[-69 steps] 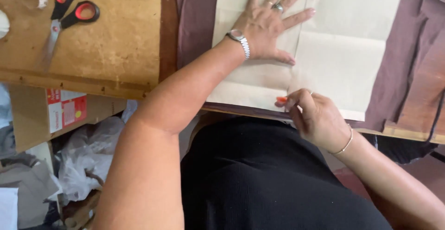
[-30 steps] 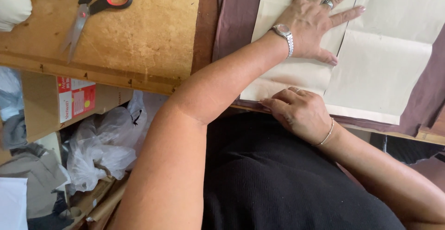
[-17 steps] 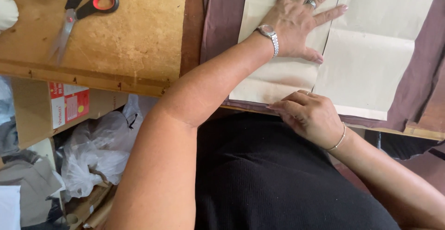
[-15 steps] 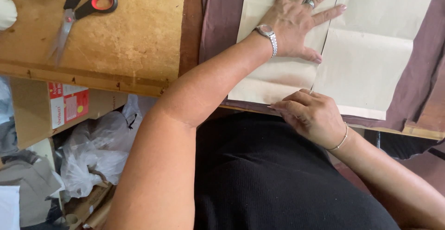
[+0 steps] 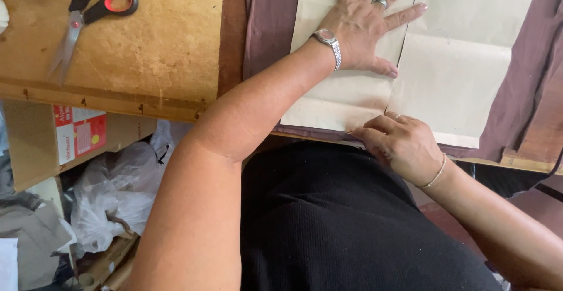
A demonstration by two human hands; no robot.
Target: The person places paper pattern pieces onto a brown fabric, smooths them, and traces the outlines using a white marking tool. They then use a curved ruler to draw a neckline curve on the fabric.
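Pressing flat, the left hand [image 5: 363,30] lies open with fingers spread on the cream paper pattern [image 5: 457,74], which rests on the brown fabric [image 5: 270,27] spread across the table [image 5: 146,56]; the right hand [image 5: 402,144] is curled at the pattern's near edge, fingertips pinched together on something too small to tell, touching the paper's lower border; by my judgement the step in hand is marking or fixing the pattern's edge to the cloth while the other palm keeps it from shifting; the next move calls for steady downward pressure and a fine, controlled fingertip motion along that edge; red-handled scissors [image 5: 88,12] lie well apart, at the far left.
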